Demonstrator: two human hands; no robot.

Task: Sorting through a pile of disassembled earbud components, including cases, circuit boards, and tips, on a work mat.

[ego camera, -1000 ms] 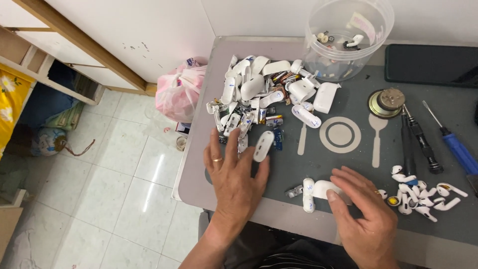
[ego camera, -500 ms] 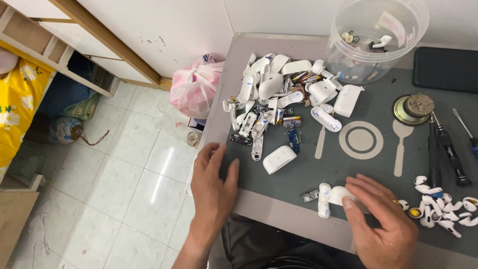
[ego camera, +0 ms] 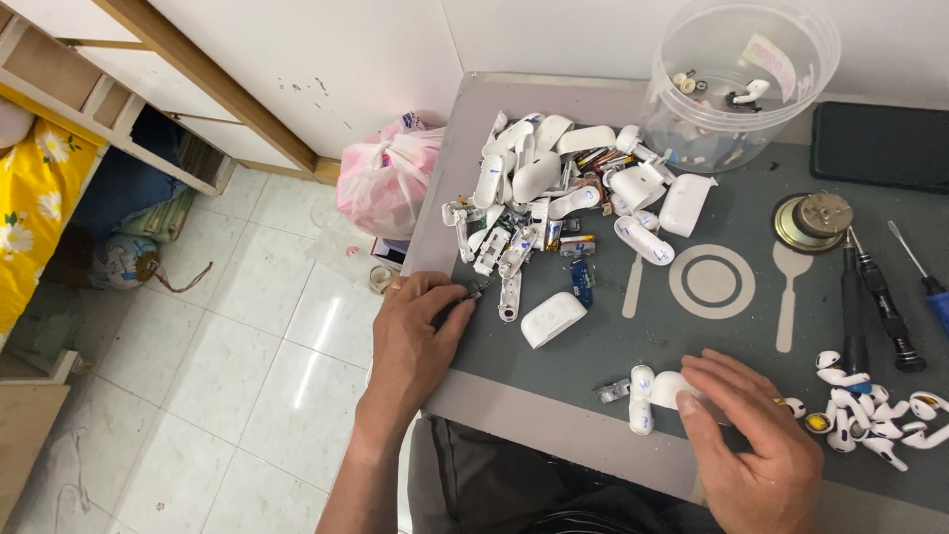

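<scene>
Head cam: left hand [ego camera: 415,341] at the grey mat's [ego camera: 613,341] edge, fingertips pinched together on a small dark metal bit [ego camera: 477,290]. Right hand [ego camera: 756,440] lies flat, fingers loosely apart, tips touching a white plastic earbud-case shell [ego camera: 672,388].

A grey table [ego camera: 554,396] carried a dark mat [ego camera: 732,326], on which lay a heap of white earbud cases [ego camera: 554,198], a clear tub [ego camera: 736,79], screwdrivers [ego camera: 875,297] and loose earbuds [ego camera: 870,410].
</scene>
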